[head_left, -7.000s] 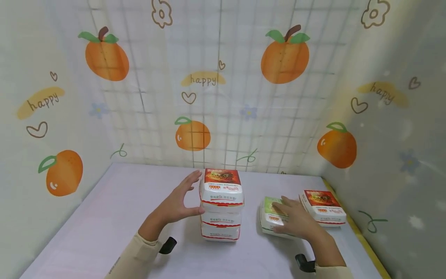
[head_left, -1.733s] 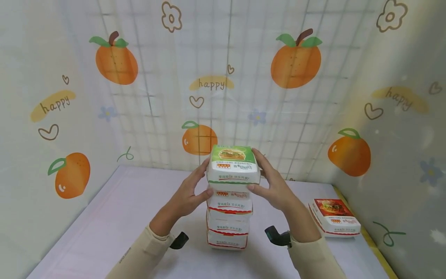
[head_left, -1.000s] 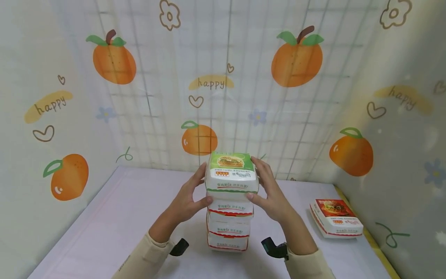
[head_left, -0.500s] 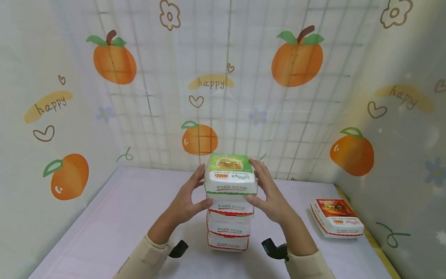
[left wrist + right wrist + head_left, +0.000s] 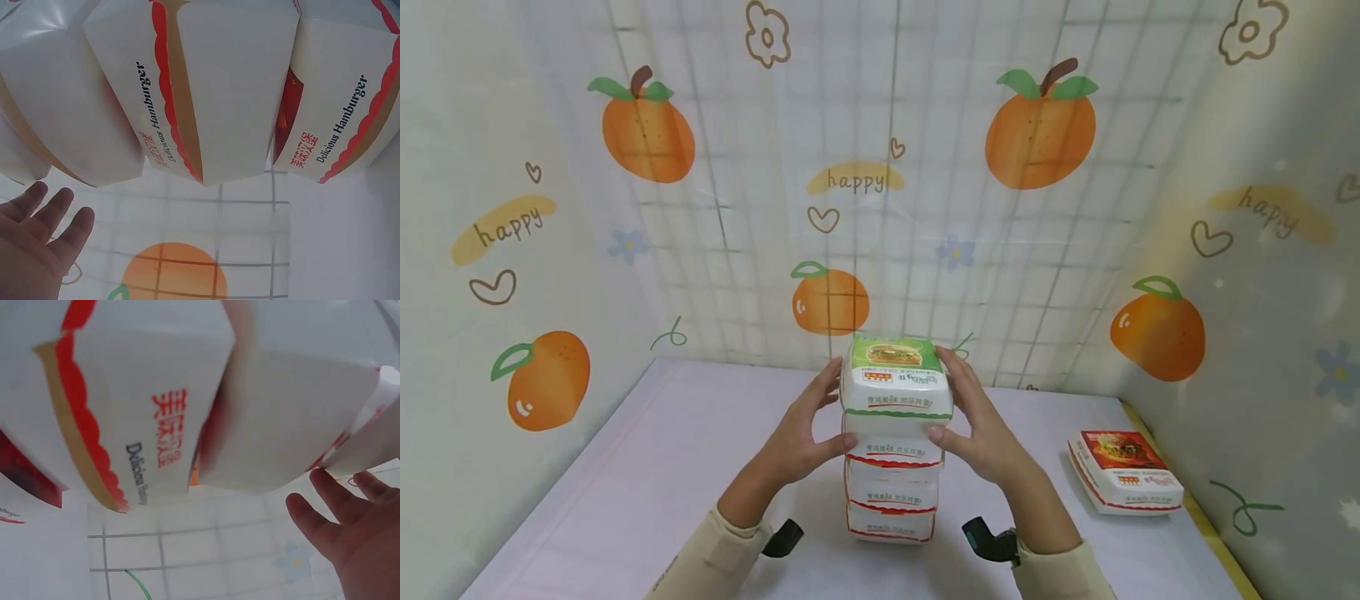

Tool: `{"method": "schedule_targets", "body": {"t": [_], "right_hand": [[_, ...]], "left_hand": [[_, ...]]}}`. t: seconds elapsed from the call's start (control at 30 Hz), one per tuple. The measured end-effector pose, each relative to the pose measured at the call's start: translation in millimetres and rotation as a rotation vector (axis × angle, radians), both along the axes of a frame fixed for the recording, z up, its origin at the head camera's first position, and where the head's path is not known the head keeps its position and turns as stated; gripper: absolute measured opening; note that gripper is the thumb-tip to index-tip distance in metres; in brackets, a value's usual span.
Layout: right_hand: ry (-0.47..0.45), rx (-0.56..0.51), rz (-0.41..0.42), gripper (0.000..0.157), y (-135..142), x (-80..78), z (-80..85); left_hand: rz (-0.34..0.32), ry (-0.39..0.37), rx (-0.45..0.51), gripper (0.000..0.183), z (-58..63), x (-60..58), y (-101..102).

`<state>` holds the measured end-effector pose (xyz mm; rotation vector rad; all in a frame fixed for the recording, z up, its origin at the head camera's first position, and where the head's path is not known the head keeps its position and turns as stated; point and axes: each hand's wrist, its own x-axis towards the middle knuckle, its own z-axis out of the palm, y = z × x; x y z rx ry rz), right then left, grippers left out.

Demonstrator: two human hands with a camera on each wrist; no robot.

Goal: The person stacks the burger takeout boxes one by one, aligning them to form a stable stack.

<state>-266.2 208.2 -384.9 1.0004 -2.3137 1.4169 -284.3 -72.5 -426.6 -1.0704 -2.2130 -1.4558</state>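
Note:
A white and green hamburger box [image 5: 895, 392] tops an upright stack, above three red-trimmed hamburger boxes [image 5: 893, 498]. My left hand [image 5: 797, 437] holds its left side, thumb by the front lower corner and fingers toward the back. On the opposite side my right hand [image 5: 988, 429] holds it the same way. The left wrist view shows left fingers [image 5: 47, 215] stretched out beside the stack's far side, with a red-trimmed side [image 5: 125, 81] printed "Delicious Hamburger" close by. In the right wrist view, right fingers [image 5: 334, 512] reach up to the edge of a box.
Another red-topped hamburger box [image 5: 1123, 471] lies alone on the table [image 5: 700, 467] at the right, near its yellow edge strip [image 5: 1210, 533]. A curtain [image 5: 737, 267] printed with oranges hangs behind and along both sides.
Earlier my right hand reached for the green box lying at the right. It then rose onto the stack between both hands and was lowered. Over the last second it has barely shifted.

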Motion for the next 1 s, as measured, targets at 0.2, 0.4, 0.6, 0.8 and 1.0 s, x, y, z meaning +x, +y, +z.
{"method": "schedule_targets", "body": {"t": [0.2,0.4,0.6,0.8,1.0], "right_hand": [[-0.004,0.0,-0.016,0.091,-1.8,0.9,-2.5],[0.044,-0.006,-0.032,0.089,-3.4,1.3,-3.0],[0.05,-0.011,-0.028,0.091,-3.9,3.9,-1.2],[0.032,-0.015,-0.032,0.093,-4.3,4.5,-2.3],[0.026,-0.014,-0.038,0.094,-5.2,3.8,-3.7]], "left_hand": [[0.003,0.014,-0.001,0.087,-0.6,1.3,-0.1],[0.004,0.028,0.006,0.085,2.1,5.1,0.5],[-0.007,0.036,0.014,0.086,2.0,5.1,0.3],[-0.014,0.017,0.019,0.087,1.8,8.0,-0.4],[0.001,0.024,0.014,0.087,1.0,8.4,-1.7]]}}
